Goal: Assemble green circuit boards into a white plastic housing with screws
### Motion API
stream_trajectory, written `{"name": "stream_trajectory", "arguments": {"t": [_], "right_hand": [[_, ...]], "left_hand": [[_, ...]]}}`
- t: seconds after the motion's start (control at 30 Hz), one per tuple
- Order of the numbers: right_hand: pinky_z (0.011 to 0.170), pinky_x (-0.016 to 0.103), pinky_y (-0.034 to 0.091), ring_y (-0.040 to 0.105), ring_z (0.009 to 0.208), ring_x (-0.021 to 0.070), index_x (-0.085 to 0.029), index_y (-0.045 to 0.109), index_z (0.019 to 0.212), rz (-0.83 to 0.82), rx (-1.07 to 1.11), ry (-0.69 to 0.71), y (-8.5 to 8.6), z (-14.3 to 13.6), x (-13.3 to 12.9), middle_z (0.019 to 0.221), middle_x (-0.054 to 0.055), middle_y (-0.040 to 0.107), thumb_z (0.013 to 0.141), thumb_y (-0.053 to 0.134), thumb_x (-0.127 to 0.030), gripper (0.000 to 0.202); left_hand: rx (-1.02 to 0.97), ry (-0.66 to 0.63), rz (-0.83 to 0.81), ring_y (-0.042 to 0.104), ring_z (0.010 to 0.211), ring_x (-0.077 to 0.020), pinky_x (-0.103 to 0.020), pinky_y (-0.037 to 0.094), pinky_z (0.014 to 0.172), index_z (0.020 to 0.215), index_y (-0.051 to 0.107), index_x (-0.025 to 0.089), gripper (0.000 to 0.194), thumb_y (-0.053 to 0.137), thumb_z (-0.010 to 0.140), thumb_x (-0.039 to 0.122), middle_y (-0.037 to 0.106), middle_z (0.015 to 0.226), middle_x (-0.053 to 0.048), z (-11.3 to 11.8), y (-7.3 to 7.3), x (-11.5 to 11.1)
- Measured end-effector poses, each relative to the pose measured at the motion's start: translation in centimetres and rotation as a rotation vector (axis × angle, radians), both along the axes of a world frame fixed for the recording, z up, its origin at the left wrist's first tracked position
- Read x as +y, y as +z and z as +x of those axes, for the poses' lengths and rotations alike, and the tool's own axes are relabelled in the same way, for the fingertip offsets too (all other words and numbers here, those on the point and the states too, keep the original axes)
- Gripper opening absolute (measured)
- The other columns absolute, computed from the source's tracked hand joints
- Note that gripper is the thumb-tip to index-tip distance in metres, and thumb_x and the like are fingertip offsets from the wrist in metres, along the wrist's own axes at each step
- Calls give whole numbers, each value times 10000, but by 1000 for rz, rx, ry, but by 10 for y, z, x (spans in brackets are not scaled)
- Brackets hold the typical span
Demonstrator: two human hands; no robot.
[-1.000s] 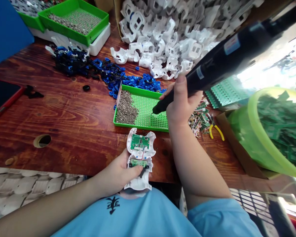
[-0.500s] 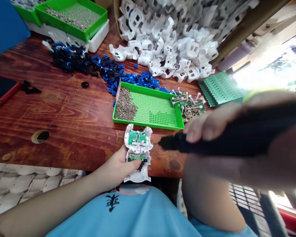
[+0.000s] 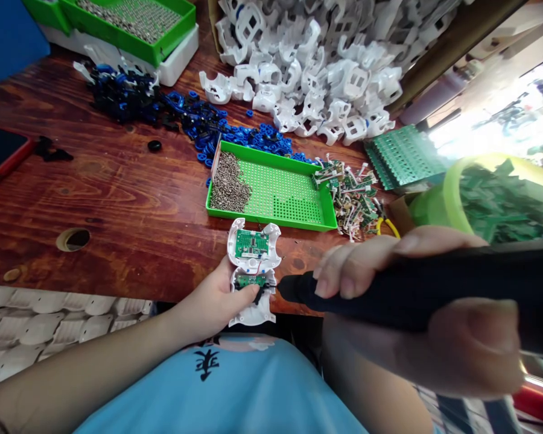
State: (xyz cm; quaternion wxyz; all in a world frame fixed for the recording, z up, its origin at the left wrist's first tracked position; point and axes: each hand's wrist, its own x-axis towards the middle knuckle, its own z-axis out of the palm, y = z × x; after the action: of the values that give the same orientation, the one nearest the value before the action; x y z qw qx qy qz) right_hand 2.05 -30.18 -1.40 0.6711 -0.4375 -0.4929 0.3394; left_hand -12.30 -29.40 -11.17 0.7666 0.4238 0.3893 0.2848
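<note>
My left hand [image 3: 226, 295] grips an opened white plastic housing [image 3: 254, 313] at the table's front edge, thumb pressed over its lower half. A green circuit board [image 3: 252, 243] sits in the upper half. Thin wires link it to a smaller board and black parts in the lower half. My right hand [image 3: 416, 301] is closed around a black electric screwdriver [image 3: 452, 283] that lies level and points left. Its tip reaches the right side of the lower half, by the black parts; whether it sits in a screw I cannot tell.
Beyond the housing lies a green perforated tray [image 3: 276, 187] with small screws. Wired circuit boards [image 3: 355, 199], yellow-handled pliers [image 3: 388, 226] and a yellow-green bucket [image 3: 455, 193] stand right. Blue parts [image 3: 253, 138] and white shells [image 3: 298, 78] are heaped behind. A round hole [image 3: 73, 240] pierces the table.
My right hand has brought the screwdriver left and slightly down, so its tip now meets the housing's lower half. The bucket and pliers have come into view. My left hand keeps its grip.
</note>
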Motion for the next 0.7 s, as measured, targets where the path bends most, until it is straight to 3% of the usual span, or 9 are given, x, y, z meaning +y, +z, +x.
{"name": "stream_trajectory", "arguments": {"t": [0.13, 0.3, 0.5, 0.7], "right_hand": [[410, 306, 416, 473, 418, 127, -186, 461, 819, 48, 40, 8, -2, -3, 2, 526, 2, 443, 868, 307, -508, 360], [442, 323, 443, 493, 443, 131, -184, 432, 770, -24, -3, 48, 0, -4, -2, 522, -9, 457, 834, 454, -451, 276], [508, 320, 461, 509, 499, 122, -194, 408, 790, -13, -33, 98, -4, -5, -7, 557, -10, 464, 813, 500, -434, 259], [469, 308, 443, 495, 474, 122, -190, 419, 797, 21, -5, 120, -9, -3, -8, 541, -12, 455, 811, 507, -431, 257]], "left_hand": [[20, -10, 6, 484, 1135, -236, -324, 384, 940, 1217, 390, 161, 456, 570, 820, 295, 499, 1273, -83, -1, 0, 0], [16, 10, 8, 484, 1126, -233, -336, 371, 952, 1219, 390, 166, 441, 557, 826, 276, 502, 1264, -78, 0, -1, -1], [11, 57, -10, 486, 1121, -236, -314, 390, 920, 1203, 389, 148, 456, 572, 803, 266, 512, 1250, -89, 0, 1, -3], [-23, 58, 5, 481, 1126, -222, -282, 399, 896, 1189, 396, 147, 427, 561, 808, 243, 504, 1260, -82, 0, 0, -2]]}}
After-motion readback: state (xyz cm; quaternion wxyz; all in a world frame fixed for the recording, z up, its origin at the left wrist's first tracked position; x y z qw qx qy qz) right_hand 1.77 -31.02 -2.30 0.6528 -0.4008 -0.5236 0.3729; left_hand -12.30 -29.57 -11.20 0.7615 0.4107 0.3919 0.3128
